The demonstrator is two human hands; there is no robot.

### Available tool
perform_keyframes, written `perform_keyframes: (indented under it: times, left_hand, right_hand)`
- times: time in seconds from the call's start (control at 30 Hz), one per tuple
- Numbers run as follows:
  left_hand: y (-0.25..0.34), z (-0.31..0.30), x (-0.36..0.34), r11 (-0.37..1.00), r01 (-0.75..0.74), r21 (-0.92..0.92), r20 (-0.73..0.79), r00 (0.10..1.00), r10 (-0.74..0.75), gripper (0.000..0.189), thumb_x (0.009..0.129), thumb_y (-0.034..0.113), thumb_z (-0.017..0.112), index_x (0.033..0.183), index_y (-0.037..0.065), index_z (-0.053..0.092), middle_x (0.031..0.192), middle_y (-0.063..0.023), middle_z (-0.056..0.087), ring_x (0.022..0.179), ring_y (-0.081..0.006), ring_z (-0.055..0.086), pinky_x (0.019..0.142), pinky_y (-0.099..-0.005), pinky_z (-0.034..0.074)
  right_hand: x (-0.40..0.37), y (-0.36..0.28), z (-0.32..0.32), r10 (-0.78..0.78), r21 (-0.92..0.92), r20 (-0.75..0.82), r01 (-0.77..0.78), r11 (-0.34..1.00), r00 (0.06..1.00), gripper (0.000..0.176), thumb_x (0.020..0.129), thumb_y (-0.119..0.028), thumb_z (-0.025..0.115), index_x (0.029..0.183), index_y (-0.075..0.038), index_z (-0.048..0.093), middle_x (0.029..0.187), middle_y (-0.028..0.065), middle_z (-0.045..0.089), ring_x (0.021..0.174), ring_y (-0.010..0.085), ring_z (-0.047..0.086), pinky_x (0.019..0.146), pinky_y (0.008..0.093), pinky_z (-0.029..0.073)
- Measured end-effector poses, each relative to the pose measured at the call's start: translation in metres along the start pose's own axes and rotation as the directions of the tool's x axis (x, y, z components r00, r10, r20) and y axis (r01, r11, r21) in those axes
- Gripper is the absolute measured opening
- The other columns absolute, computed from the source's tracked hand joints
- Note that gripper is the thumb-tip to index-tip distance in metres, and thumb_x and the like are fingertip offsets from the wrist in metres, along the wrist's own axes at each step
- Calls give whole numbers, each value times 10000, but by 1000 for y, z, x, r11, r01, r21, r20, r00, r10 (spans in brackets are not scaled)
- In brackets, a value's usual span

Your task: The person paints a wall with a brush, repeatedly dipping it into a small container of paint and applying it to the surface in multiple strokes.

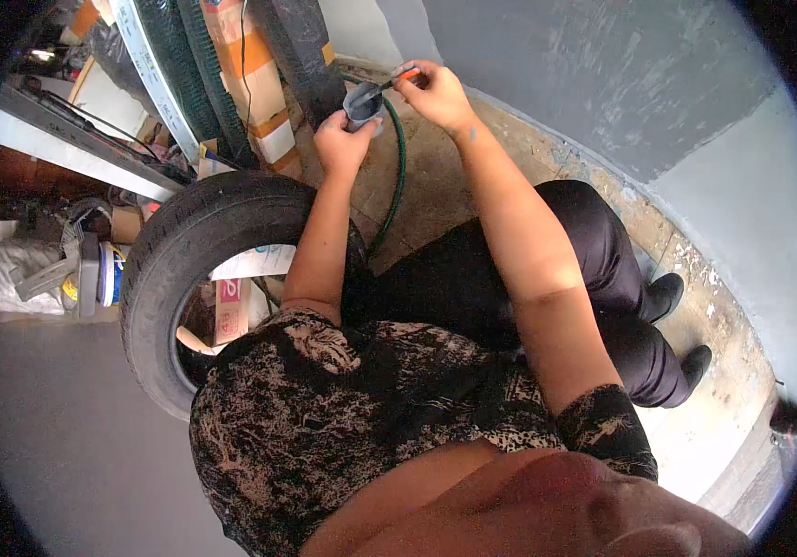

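Near the top centre, my left hand is wrapped round a small grey cup. The cup's opening faces the camera, and its inside looks dark grey. Just to the right, my right hand pinches the orange handle of a small tool. The tool's dark end reaches to the cup's rim; its tip is too small to make out. A grey smear marks my right wrist.
A large black tyre stands beside my left arm. Cardboard boxes and long dark rolls are behind it. A green hose lies on the floor. The wall at the right is partly dark grey, partly lighter.
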State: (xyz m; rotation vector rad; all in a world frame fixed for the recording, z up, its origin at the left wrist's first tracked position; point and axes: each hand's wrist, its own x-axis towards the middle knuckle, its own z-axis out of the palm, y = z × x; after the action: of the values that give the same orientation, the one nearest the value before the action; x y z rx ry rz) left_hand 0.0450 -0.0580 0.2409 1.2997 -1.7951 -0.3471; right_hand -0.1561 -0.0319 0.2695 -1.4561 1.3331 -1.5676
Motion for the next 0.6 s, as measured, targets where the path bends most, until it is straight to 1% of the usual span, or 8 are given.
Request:
perform_keyframes:
  times: [0.03, 0.13, 0.17, 0.23, 0.37, 0.43, 0.53, 0.6]
  left_hand:
    - [3, -1, -1, 1000, 7, -2, -2, 1000, -7, 414, 633, 308, 875, 831, -8, 698, 752, -133, 698, 682, -268, 682, 631, -373, 514]
    - [-7, 2, 1, 1000, 0, 12, -16, 1000, 0, 408, 635, 312, 873, 825, -3, 697, 748, -128, 700, 678, -265, 680, 633, -369, 514]
    - [-13, 5, 1, 1000, -6, 20, -21, 1000, 6, 405, 635, 313, 873, 823, -1, 697, 748, -126, 701, 677, -264, 680, 634, -368, 514]
    - [0, -2, 0, 999, -2, 41, 10, 1000, 2, 407, 638, 319, 870, 826, 0, 699, 763, -127, 704, 683, -266, 681, 638, -370, 516]
    - [8, -5, -1, 999, 8, 44, 28, 1000, -9, 409, 642, 325, 867, 828, 1, 700, 778, -131, 705, 695, -270, 682, 644, -373, 515]
    - [-3, 0, 1, 1000, 14, 16, 23, 1000, -15, 406, 644, 323, 865, 827, 1, 699, 773, -132, 703, 694, -274, 681, 645, -376, 513]
    - [-20, 7, 4, 1000, -11, -25, 13, 1000, 11, 400, 647, 320, 864, 824, 2, 698, 764, -131, 700, 694, -278, 679, 646, -377, 511]
    - [-22, 8, 4, 999, -18, -47, 13, 1000, 19, 399, 647, 318, 864, 823, 0, 698, 762, -130, 700, 693, -280, 679, 646, -378, 511]
  right_hand:
    - [0, 1, 0, 6, 42, -4, -6, 999, 1000, 180, 867, -153, 656, 988, -26, 696, 849, 31, 704, 738, 103, 634, 703, 292, 522]
    - [-1, -4, -1, 24, 23, -2, -24, 999, 1000, 184, 865, -153, 656, 993, -28, 695, 849, 35, 704, 738, 105, 634, 700, 285, 519]
    - [-3, -7, -2, 21, -24, 2, -21, 999, 1000, 186, 864, -154, 657, 995, -27, 694, 847, 35, 702, 736, 105, 633, 698, 283, 518]
    - [-7, -16, -5, 15, -117, 6, -14, 993, 1000, 190, 862, -156, 660, 998, -27, 693, 844, 36, 700, 733, 106, 632, 693, 279, 516]
    - [-5, -9, -2, 9, -61, -8, -9, 998, 1000, 204, 851, -169, 674, 994, -25, 694, 824, 35, 694, 724, 109, 630, 685, 278, 514]
    - [-2, -3, 0, 17, -12, -26, -17, 1000, 1000, 208, 846, -177, 680, 986, -24, 696, 817, 33, 692, 715, 107, 627, 678, 280, 511]
    - [0, 1, 2, 79, 80, -78, -73, 994, 994, 242, 783, -235, 680, 940, -57, 723, 814, 100, 717, 730, 181, 671, 729, 327, 531]
    - [0, 0, 0, 60, -1, -41, -60, 998, 997, 224, 825, -200, 681, 970, -31, 702, 813, 56, 697, 718, 125, 633, 690, 292, 512]
